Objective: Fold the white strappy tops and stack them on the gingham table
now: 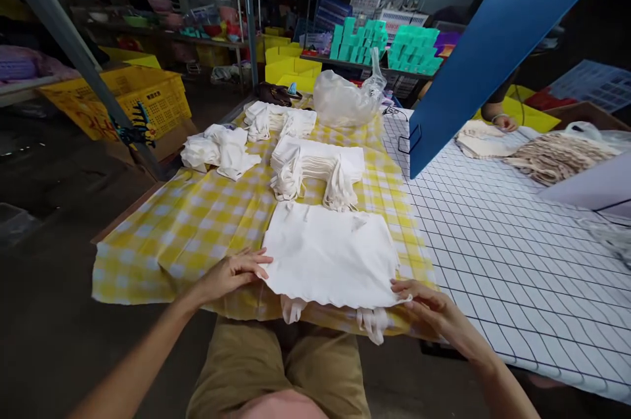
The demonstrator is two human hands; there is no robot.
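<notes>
A flat white cloth bag (329, 252) lies on the yellow checked cloth (197, 228) near the table's front edge, its handles hanging over the edge. My left hand (233, 273) rests on the bag's left edge with fingers stretched out flat. My right hand (428, 308) pinches the bag's lower right corner. Behind the bag sits a stack of folded white bags (318, 166). Further back lie another small pile (280, 120) and a crumpled heap of white bags (219, 150).
A clear plastic bag (348, 98) stands at the back. A blue panel (497, 37) slants over the white gridded tabletop (503, 254). Another person's hand (499, 120) rests by beige cloth piles (557, 156) at right. Yellow crates (142, 97) stand left.
</notes>
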